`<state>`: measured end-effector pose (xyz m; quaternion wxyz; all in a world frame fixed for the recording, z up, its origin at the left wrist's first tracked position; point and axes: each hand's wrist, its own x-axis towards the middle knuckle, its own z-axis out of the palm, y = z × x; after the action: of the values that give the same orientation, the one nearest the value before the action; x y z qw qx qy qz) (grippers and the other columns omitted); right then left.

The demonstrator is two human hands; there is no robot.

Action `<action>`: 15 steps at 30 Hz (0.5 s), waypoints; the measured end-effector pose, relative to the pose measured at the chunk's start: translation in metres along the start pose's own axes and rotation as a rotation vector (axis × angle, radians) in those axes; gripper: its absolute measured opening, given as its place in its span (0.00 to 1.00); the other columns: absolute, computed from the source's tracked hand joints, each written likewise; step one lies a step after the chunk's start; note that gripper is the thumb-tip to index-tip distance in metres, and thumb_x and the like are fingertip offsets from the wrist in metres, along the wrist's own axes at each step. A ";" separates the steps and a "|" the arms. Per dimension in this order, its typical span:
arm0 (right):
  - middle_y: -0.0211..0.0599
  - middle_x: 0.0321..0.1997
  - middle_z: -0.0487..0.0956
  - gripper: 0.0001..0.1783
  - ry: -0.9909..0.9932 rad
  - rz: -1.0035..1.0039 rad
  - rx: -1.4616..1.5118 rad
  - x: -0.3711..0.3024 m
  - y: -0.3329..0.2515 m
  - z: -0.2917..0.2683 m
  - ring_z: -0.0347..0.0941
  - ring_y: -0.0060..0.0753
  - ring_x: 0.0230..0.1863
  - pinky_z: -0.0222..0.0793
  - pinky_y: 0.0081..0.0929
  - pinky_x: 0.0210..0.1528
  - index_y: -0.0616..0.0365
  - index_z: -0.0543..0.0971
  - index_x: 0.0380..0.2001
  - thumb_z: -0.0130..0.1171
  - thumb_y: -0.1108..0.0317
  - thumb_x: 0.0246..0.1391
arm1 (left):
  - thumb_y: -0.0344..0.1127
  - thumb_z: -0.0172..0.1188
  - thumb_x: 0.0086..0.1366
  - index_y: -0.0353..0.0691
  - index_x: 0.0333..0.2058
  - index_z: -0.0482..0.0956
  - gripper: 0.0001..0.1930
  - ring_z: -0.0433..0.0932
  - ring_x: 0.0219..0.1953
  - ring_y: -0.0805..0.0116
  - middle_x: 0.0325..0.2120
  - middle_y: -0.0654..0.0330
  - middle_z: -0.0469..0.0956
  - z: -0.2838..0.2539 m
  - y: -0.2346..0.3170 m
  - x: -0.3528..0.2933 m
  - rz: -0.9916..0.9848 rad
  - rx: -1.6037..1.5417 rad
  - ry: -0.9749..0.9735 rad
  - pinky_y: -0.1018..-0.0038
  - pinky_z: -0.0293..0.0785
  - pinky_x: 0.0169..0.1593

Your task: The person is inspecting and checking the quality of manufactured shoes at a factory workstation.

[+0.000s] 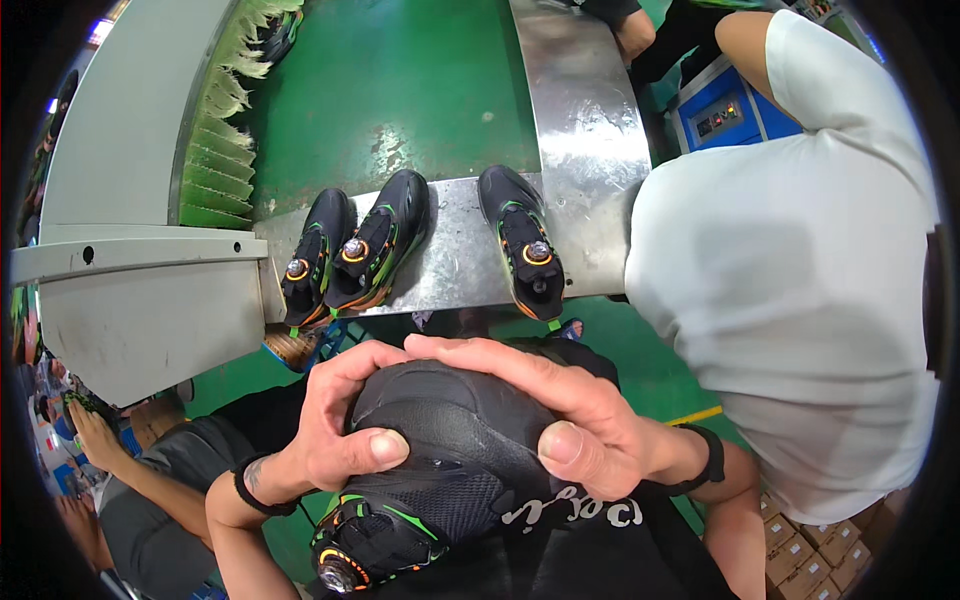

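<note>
Close to my chest I hold a black sneaker [440, 430] with a mesh upper, green and orange trim and a round dial on its tongue. Its toe is turned up between both hands. My left hand [350, 420] grips one side of the toe, thumb pressed on the upper. Around the other side wraps my right hand [580, 420], its fingers along the sole edge and its thumb on the toe cap. Ahead, a pair of matching sneakers [385, 240] and a single sneaker [522, 240] stand upright on the metal ledge [450, 270].
Beyond the ledge runs a green conveyor surface [390, 100]. A grey machine housing [130, 130] with a bristle curtain [215, 150] stands at left. Close on my right is a person in a white shirt [790, 250]; another person [170, 500] works at lower left. Boxes [815, 550] are stacked lower right.
</note>
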<state>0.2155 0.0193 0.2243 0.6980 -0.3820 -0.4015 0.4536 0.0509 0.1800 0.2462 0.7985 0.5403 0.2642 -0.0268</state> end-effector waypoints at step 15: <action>0.53 0.56 0.74 0.29 0.024 0.082 -0.014 0.024 0.007 -0.002 0.72 0.36 0.55 0.63 0.29 0.59 0.72 0.63 0.62 0.43 0.57 0.68 | 0.54 0.66 0.49 0.29 0.46 0.72 0.34 0.76 0.41 0.72 0.38 0.56 0.78 -0.018 -0.016 0.018 0.089 -0.164 0.043 0.77 0.70 0.47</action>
<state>0.2216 0.0432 0.2223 0.6810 -0.4084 -0.3800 0.4744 0.0541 0.1935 0.2195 0.8345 0.4848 0.2584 0.0420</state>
